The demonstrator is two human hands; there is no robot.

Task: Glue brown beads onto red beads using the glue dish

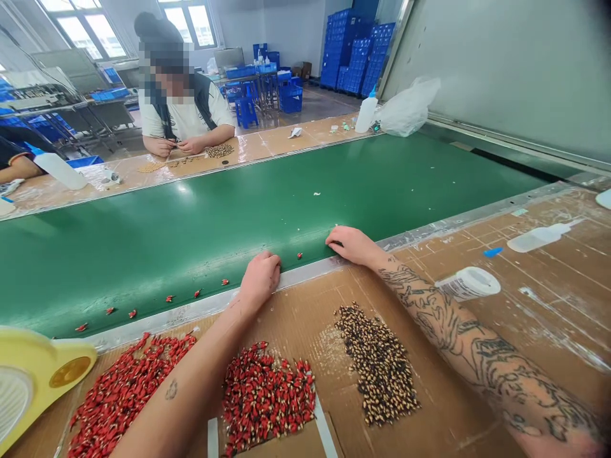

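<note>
My left hand [260,278] rests at the near edge of the green conveyor belt [200,222], its fingers curled closed. Whatever it may hold is hidden. Over the belt's near edge, my right hand [352,244] has its fingertips pinched together, and I cannot make out anything between them. A small red piece [300,256] lies on the belt between my hands. Below my arms are a pile of red pieces [128,391], a pile of red pieces with cream and dark parts [267,397], and a pile of small black-and-cream pieces [377,366].
Several red pieces [168,298] are strung along the belt at left. A yellow device [52,381] stands front left. To the right lie a white tub [470,283] and a squeeze bottle [544,236]. Across the belt sits a person [184,121]; a plastic bag [408,108] lies beyond.
</note>
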